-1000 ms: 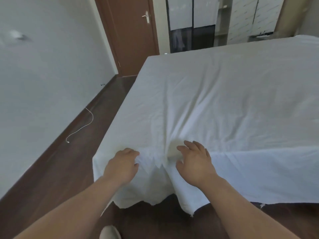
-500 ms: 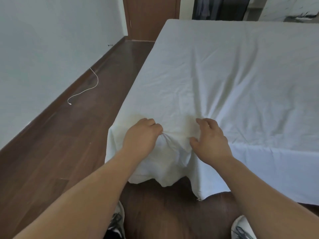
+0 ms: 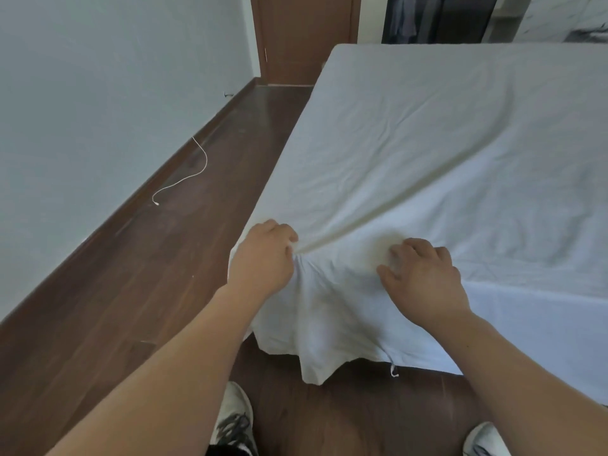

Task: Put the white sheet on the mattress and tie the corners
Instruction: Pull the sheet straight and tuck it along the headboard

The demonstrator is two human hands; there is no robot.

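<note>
The white sheet (image 3: 427, 153) covers the whole mattress and hangs over its near edge and near left corner. My left hand (image 3: 263, 258) grips a bunch of the sheet at that corner, and folds fan out from the fist. My right hand (image 3: 424, 278) rests on the sheet a little to the right, fingers curled down into the cloth at the mattress edge. Loose sheet (image 3: 316, 350) hangs below both hands toward the floor. The mattress itself is hidden under the sheet.
Dark wood floor (image 3: 164, 274) runs along the bed's left side to a brown door (image 3: 302, 37). A white cable (image 3: 184, 179) lies by the left wall. My shoes (image 3: 235, 419) stand at the bed's foot. A dark wardrobe (image 3: 437, 18) is behind the bed.
My left hand has gathered and pulled the sheet corner tighter, and creases now run from it across the bed. My right hand has shifted slightly right. The camera has tilted down and nearer.
</note>
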